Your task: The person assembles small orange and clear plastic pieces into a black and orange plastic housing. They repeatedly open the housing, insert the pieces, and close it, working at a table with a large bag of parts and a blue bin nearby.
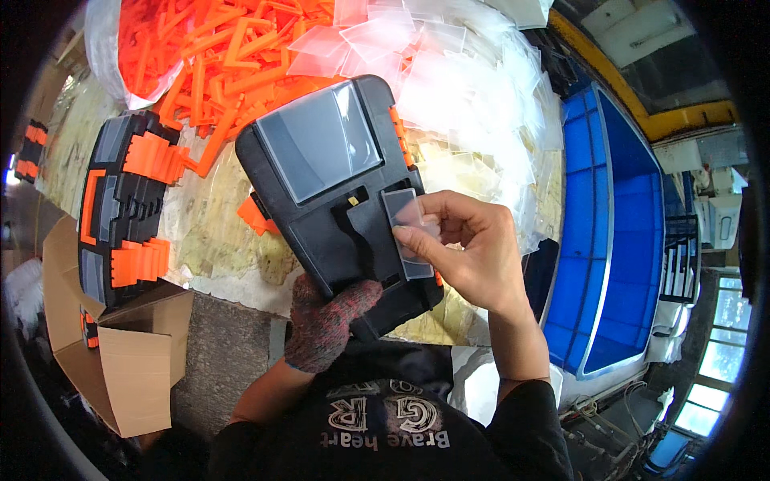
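Observation:
A black plastic toolbox lid (313,234) with orange latches is tilted in front of me. My left hand (328,318), in a knitted glove, grips its lower left edge with the thumb over the top. A large clear cover (325,144) sits in the upper recess. Between the bare fingers and thumb of my right hand (463,240) is a small clear plastic panel (411,258), held at the right-hand side of the lid, partly over a recess. Whether the panel is seated there I cannot tell. The middle recess around the handle area shows bare black plastic.
Orange plastic handles (240,54) lie heaped at the back, beside a pile of clear panels (475,90). Stacked black lids with orange latches (120,210) stand at left, above an open cardboard box (135,373). A blue bin (583,240) is at right.

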Demonstrator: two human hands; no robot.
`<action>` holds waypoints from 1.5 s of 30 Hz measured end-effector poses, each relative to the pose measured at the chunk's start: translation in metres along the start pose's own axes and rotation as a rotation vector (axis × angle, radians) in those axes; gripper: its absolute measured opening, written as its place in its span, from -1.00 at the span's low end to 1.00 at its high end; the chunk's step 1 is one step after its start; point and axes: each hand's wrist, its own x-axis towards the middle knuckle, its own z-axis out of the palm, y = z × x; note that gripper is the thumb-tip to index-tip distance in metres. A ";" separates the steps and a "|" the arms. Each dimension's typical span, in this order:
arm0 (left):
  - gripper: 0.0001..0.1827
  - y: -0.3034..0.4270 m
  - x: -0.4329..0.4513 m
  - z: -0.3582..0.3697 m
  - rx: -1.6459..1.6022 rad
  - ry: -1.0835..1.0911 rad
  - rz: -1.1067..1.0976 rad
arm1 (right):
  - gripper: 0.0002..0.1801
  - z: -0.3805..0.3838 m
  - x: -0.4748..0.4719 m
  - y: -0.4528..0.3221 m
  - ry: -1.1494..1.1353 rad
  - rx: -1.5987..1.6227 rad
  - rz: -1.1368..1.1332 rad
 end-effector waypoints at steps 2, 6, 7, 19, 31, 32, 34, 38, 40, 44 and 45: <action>-0.62 0.001 -0.002 -0.002 0.011 0.000 -0.033 | -0.83 0.002 0.000 0.002 0.003 0.066 -0.075; -0.68 0.001 -0.003 -0.001 -0.182 0.068 -0.100 | -0.89 -0.001 -0.007 -0.004 0.001 0.290 -0.046; -0.70 0.001 -0.003 0.001 -0.231 0.083 -0.058 | -0.89 -0.002 -0.009 -0.005 -0.012 0.361 -0.034; -0.73 -0.008 -0.004 0.013 -0.164 0.076 -0.048 | -0.84 -0.012 -0.011 0.001 -0.092 0.445 0.069; -0.73 -0.013 -0.005 0.013 -0.185 0.106 -0.073 | -0.82 0.013 -0.018 0.026 0.239 0.043 -0.160; -0.72 -0.015 -0.004 0.014 -0.215 0.089 -0.087 | -0.80 0.014 -0.020 0.027 0.218 0.119 -0.111; -0.69 -0.017 -0.001 0.015 -0.192 0.102 -0.141 | -0.78 0.013 -0.019 0.028 0.314 0.070 -0.147; -0.62 -0.014 0.002 0.012 -0.202 -0.103 -0.059 | -0.52 0.002 -0.018 0.019 0.427 -0.344 -0.554; -0.56 -0.011 0.003 0.007 -0.270 -0.203 0.001 | -0.46 -0.002 -0.018 0.017 0.325 0.045 -0.449; -0.56 -0.011 0.000 -0.020 -0.133 -0.278 0.047 | -0.57 0.006 -0.016 0.017 -0.108 0.303 -0.020; -0.56 -0.013 0.000 -0.025 -0.230 -0.244 -0.036 | -0.61 0.009 -0.012 0.014 -0.150 0.287 0.007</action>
